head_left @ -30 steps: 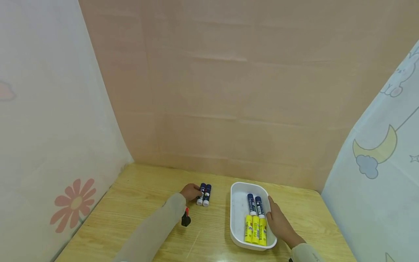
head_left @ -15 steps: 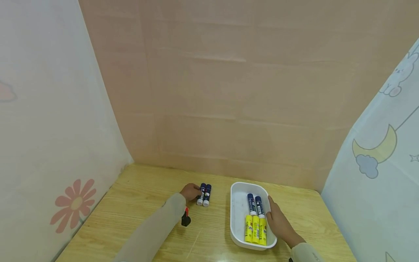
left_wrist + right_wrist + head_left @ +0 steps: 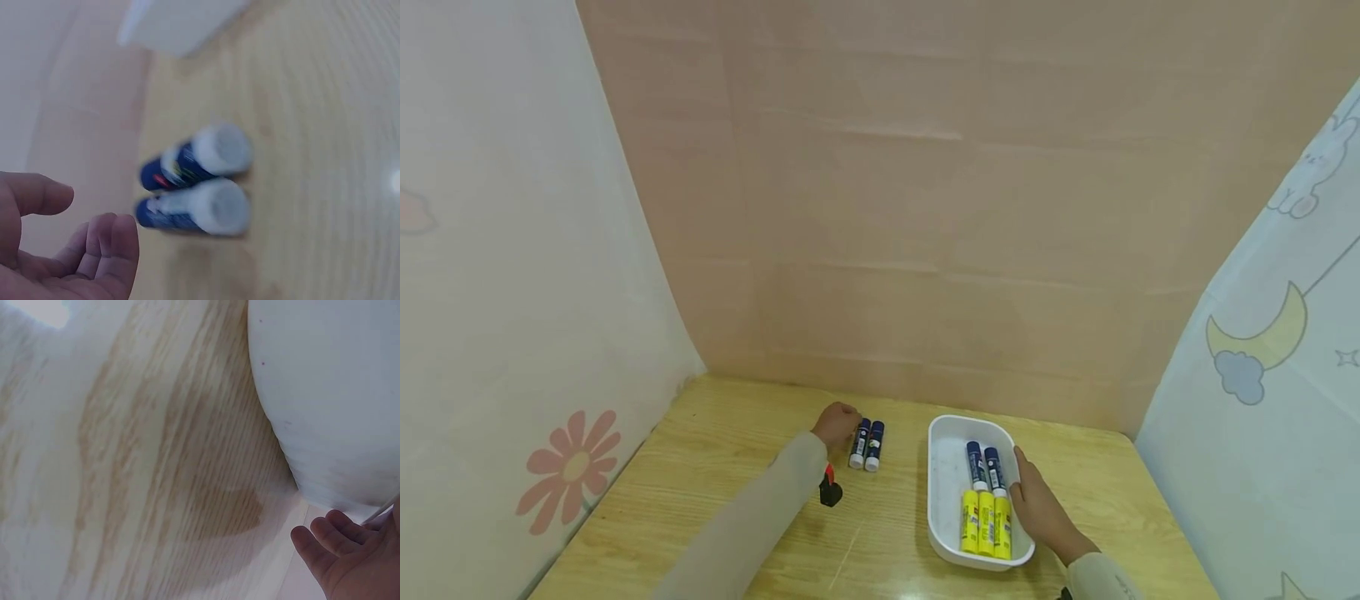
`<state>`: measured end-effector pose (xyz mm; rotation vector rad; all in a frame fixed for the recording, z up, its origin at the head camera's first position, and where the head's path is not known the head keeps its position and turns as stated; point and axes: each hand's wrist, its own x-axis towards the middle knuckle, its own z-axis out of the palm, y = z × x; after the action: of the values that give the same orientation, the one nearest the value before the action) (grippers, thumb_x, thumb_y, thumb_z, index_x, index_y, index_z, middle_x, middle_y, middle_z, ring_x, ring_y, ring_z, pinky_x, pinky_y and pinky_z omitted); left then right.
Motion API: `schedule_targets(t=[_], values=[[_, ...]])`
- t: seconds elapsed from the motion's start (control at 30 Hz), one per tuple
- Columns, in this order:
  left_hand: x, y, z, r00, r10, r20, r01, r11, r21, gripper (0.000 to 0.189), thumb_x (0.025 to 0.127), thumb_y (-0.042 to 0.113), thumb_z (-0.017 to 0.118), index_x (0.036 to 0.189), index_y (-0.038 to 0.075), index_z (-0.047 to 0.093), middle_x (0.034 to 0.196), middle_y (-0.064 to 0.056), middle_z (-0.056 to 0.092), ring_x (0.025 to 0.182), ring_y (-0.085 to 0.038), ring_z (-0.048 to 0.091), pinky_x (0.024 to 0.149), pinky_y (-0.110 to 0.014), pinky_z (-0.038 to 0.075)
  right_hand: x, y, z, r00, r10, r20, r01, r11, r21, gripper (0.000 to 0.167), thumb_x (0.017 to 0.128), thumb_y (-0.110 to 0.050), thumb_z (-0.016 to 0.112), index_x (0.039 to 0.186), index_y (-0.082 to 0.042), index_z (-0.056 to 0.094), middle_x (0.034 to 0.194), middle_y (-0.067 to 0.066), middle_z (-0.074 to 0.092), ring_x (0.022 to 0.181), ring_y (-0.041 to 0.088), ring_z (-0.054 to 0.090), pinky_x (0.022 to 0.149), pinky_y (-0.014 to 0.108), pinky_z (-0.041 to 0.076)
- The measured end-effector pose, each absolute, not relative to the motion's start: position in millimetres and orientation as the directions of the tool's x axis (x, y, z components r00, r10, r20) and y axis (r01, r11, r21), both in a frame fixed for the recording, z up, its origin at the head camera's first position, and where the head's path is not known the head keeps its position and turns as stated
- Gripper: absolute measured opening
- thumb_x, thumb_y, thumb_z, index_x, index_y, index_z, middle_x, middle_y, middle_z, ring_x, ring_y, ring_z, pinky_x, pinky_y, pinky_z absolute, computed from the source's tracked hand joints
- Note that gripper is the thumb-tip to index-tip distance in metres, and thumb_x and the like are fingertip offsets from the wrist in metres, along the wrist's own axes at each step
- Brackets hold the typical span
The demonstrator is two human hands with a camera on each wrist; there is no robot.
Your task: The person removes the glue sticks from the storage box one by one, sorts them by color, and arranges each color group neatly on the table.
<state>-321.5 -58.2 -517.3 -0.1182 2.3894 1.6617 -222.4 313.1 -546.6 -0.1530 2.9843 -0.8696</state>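
Two dark blue glue sticks with white ends lie side by side on the wooden table: the left one [image 3: 859,444] and the right one [image 3: 875,447]. Just beyond the left one is my left hand [image 3: 837,423]. In the left wrist view that hand [image 3: 87,253] holds nothing; its thumb is apart from loosely bent fingers. A white tray [image 3: 947,462] contains two blue glue sticks [image 3: 985,468] and, nearer me, three yellow ones [image 3: 986,523]. My right hand [image 3: 1037,504] holds the tray's right rim, with fingers [image 3: 319,540] along the outside.
The table [image 3: 760,500] meets a brown paper-like backdrop [image 3: 887,250] behind. Patterned white sheets stand at the left [image 3: 497,333] and right [image 3: 1285,400]. A dark wrist device [image 3: 831,492] hangs under my left sleeve.
My left hand has let go of the left blue glue stick and shifted slightly up and away from it. The glue sticks, tray and right hand have stayed put.
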Motion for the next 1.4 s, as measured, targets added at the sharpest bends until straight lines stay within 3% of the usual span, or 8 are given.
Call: schedule_targets(t=[0.13, 0.27, 0.37, 0.43, 0.53, 0.97, 1.23, 1.4], values=[[-319.4, -51.5, -497.9, -0.971, 0.104, -0.217, -0.177, 0.303, 0.937, 0.037, 0.098, 0.019, 0.054, 0.126, -0.005, 0.056, 0.106, -0.013, 0.059, 0.097, -0.032, 0.058, 0.086, -0.043, 0.052, -223.1, 315.3, -547.4, -0.994, -0.105, -0.004, -0.086, 0.838, -0.539, 0.062, 0.101, -0.009, 0.033, 0.153, 0.003, 0.003, 0.151, 0.03, 0.023, 0.138, 0.048, 0.023, 0.109, 0.059, 0.023], [-317.5, -39.6, -484.6, -0.962, 0.148, -0.231, -0.198, 0.206, 0.958, 0.02, 0.098, 0.016, 0.049, 0.093, 0.0, 0.059, 0.087, -0.007, 0.053, 0.083, -0.023, 0.053, 0.084, -0.039, 0.051, -221.3, 316.6, -548.9, -0.995, -0.099, -0.006, -0.081, 0.841, -0.534, 0.062, 0.101, -0.009, 0.032, 0.154, 0.002, 0.002, 0.151, 0.03, 0.023, 0.138, 0.048, 0.023, 0.109, 0.059, 0.022], [-311.9, -28.5, -473.9, -0.952, 0.183, -0.247, -0.227, 0.123, 0.966, 0.02, 0.098, 0.016, 0.046, 0.097, -0.001, 0.058, 0.092, -0.006, 0.054, 0.085, -0.019, 0.054, 0.09, -0.04, 0.049, -219.3, 316.0, -549.5, -0.996, -0.09, 0.001, -0.077, 0.845, -0.53, 0.061, 0.101, -0.008, 0.033, 0.154, 0.003, 0.003, 0.15, 0.03, 0.024, 0.138, 0.049, 0.024, 0.109, 0.059, 0.022], [-306.5, -20.6, -466.6, -0.943, 0.21, -0.256, -0.243, 0.087, 0.966, 0.033, 0.097, 0.016, 0.046, 0.12, -0.007, 0.055, 0.107, -0.011, 0.058, 0.1, -0.025, 0.058, 0.1, -0.044, 0.045, -218.3, 315.3, -549.1, -0.996, -0.084, 0.001, -0.071, 0.844, -0.532, 0.061, 0.101, -0.008, 0.033, 0.154, 0.002, 0.003, 0.151, 0.03, 0.024, 0.138, 0.048, 0.024, 0.109, 0.059, 0.023], [-299.9, -9.7, -460.1, -0.924, 0.281, -0.259, -0.262, 0.025, 0.965, 0.048, 0.098, 0.016, 0.045, 0.136, -0.013, 0.041, 0.126, -0.021, 0.053, 0.119, -0.036, 0.053, 0.105, -0.046, 0.041, -217.1, 314.8, -549.3, -0.996, -0.084, 0.006, -0.074, 0.843, -0.533, 0.061, 0.101, -0.008, 0.033, 0.154, 0.003, 0.004, 0.151, 0.03, 0.023, 0.138, 0.049, 0.024, 0.109, 0.059, 0.023], [-280.3, 31.9, -465.6, -0.861, 0.433, -0.267, -0.339, -0.098, 0.936, 0.048, 0.102, 0.019, 0.046, 0.137, -0.013, 0.04, 0.125, -0.021, 0.053, 0.122, -0.038, 0.051, 0.105, -0.044, 0.041, -215.4, 307.0, -548.8, -0.998, -0.069, -0.006, -0.054, 0.829, -0.556, 0.063, 0.101, -0.01, 0.034, 0.155, -0.001, 0.002, 0.153, 0.028, 0.022, 0.139, 0.048, 0.024, 0.109, 0.06, 0.023], [-268.6, 60.7, -484.7, -0.85, 0.434, -0.299, -0.39, -0.135, 0.911, 0.043, 0.1, 0.02, 0.048, 0.131, -0.01, 0.048, 0.118, -0.017, 0.058, 0.117, -0.034, 0.056, 0.102, -0.043, 0.045, -213.4, 303.2, -548.1, -0.997, -0.07, -0.02, -0.047, 0.824, -0.565, 0.063, 0.102, -0.01, 0.034, 0.155, -0.001, 0.001, 0.154, 0.028, 0.02, 0.139, 0.047, 0.023, 0.109, 0.059, 0.022], [-264.8, 77.7, -496.2, -0.827, 0.441, -0.348, -0.446, -0.138, 0.885, 0.045, 0.097, 0.019, 0.052, 0.13, -0.01, 0.048, 0.125, -0.022, 0.054, 0.12, -0.037, 0.052, 0.104, -0.045, 0.042, -211.9, 302.6, -546.5, -0.998, -0.07, -0.005, -0.055, 0.817, -0.574, 0.062, 0.101, -0.008, 0.035, 0.154, 0.001, 0.004, 0.153, 0.029, 0.021, 0.139, 0.048, 0.024, 0.109, 0.059, 0.022]])
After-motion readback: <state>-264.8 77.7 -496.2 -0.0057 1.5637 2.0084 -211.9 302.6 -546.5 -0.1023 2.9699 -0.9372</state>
